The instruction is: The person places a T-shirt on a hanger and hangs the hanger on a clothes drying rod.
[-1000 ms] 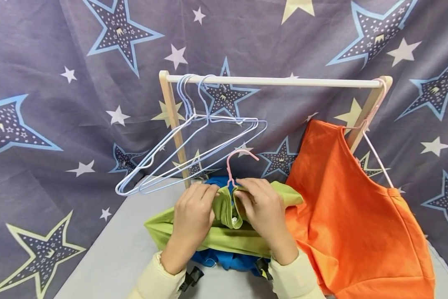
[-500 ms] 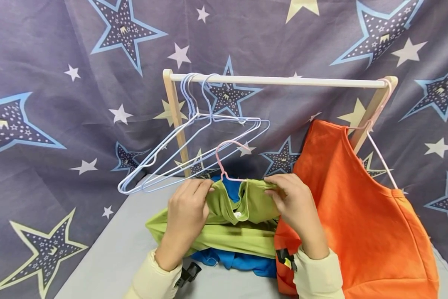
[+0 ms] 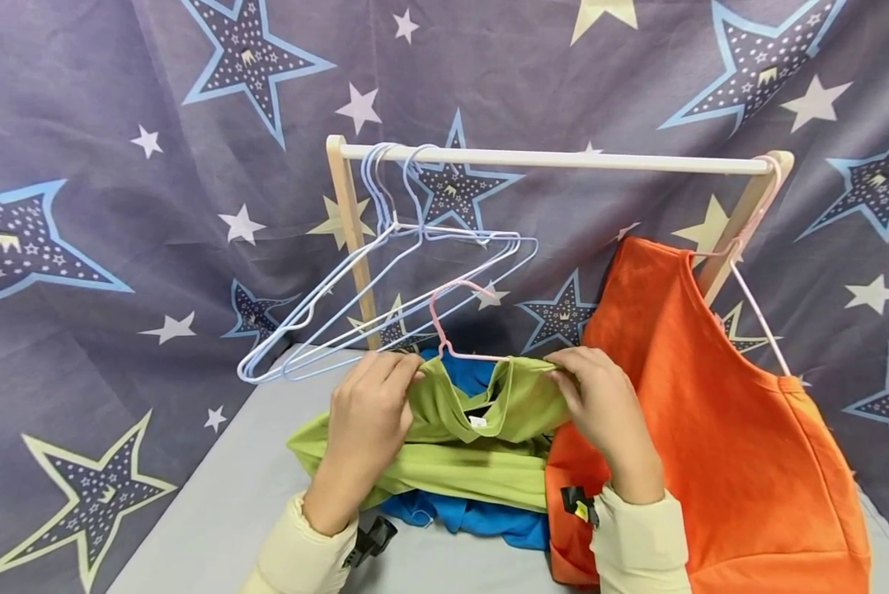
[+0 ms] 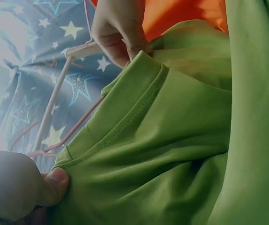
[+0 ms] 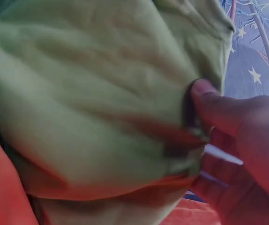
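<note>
A lime-green top point(image 3: 459, 474) with a white label at its neckline spreads between both hands. My left hand point(image 3: 370, 417) pinches the cloth beside the left end of the neckline; the thumb point(image 4: 55, 183) presses the edge in the left wrist view. My right hand point(image 3: 600, 404) pinches the other shoulder, its thumb point(image 5: 205, 91) on the cloth in the right wrist view. A pink hanger point(image 3: 439, 318) sits inside the top, its hook and part of one arm rising out of the neck. The rest of the hanger is hidden by cloth.
A wooden rack with a white rail point(image 3: 563, 160) stands behind. Several light blue and white hangers point(image 3: 415, 239) hang at its left. An orange garment point(image 3: 712, 429) hangs on another pink hanger point(image 3: 759, 206) at its right. Blue cloth point(image 3: 482, 520) lies under the green top.
My right hand has moved right, away from the left, drawing the green top's shoulder outward. The neckline has widened, showing more of the hanger's arm, and the pink hook has shifted left.
</note>
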Demonstrator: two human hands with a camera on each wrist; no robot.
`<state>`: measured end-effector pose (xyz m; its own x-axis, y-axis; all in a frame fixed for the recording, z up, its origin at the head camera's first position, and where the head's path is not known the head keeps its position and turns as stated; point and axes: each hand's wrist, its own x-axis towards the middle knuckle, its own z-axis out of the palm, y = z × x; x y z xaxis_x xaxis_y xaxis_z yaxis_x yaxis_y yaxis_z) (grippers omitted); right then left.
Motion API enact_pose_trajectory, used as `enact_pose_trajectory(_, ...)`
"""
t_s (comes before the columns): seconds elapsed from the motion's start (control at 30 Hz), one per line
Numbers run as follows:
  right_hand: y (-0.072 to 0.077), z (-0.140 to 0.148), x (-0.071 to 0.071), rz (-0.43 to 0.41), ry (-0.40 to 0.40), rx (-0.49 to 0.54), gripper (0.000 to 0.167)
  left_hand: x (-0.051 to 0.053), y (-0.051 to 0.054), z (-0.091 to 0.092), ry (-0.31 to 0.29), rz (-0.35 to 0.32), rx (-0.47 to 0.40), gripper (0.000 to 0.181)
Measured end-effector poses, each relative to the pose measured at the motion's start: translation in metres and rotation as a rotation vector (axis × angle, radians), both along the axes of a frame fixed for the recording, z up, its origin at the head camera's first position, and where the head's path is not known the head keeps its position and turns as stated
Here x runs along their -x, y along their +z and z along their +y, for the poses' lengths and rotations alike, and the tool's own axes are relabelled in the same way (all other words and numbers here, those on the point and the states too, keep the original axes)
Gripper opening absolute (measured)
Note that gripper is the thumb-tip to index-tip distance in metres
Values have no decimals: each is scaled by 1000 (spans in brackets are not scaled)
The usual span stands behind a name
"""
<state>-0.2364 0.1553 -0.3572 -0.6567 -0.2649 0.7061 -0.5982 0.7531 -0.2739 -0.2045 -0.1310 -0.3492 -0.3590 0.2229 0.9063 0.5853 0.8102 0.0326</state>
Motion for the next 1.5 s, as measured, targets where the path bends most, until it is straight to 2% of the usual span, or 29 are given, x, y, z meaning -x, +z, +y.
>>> enact_pose_trajectory(0.07, -1, 0, 1, -45, -10, -33, 17, 0, -1, 1, -1, -5, 11, 7)
enact_pose_trajectory(0.13, -2, -1, 2, -48, 0, -46, 24, 1, -2, 1, -2, -7, 17, 7)
enact_pose_trajectory(0.3, -3, -6, 0, 66, 75, -6, 38, 1, -4, 3, 3, -16, 18, 6)
enact_pose_trajectory(0.43, -4, -14, 0, 157, 118, -2, 33, 2, -6, 5, 8, -19, 21, 6)
enact_pose_trajectory(0.6, -6, -21, 3, 209, 106, -13, 23, 1, -6, 6, 14, -18, 23, 8)
enact_pose_trajectory(0.7, -8, -21, 4, 193, 73, -18, 22, 2, -5, 5, 18, -21, 20, 9)
enact_pose_trajectory(0.9, -12, -15, 5, 86, 13, -55, 28, 3, -5, 5, 19, -26, 28, 9)
enact_pose_trajectory(0.97, -12, -13, 5, 73, 0, -60, 30, 3, -5, 4, 13, -37, 30, 7)
enact_pose_trajectory(1.03, -12, -12, 5, 87, -16, -50, 28, 3, -4, 3, 4, -72, 34, 7)
enact_pose_trajectory(1.13, -13, -10, 5, 118, -57, -15, 22, 2, -2, -3, 11, -163, 38, 13)
enact_pose_trajectory(1.3, -13, -6, 5, 108, -104, 28, 17, -3, 5, -19, 83, -312, 57, 23)
enact_pose_trajectory(1.5, -12, -5, 6, 116, -132, 71, 14, -9, 15, -35, 116, -357, 57, 20)
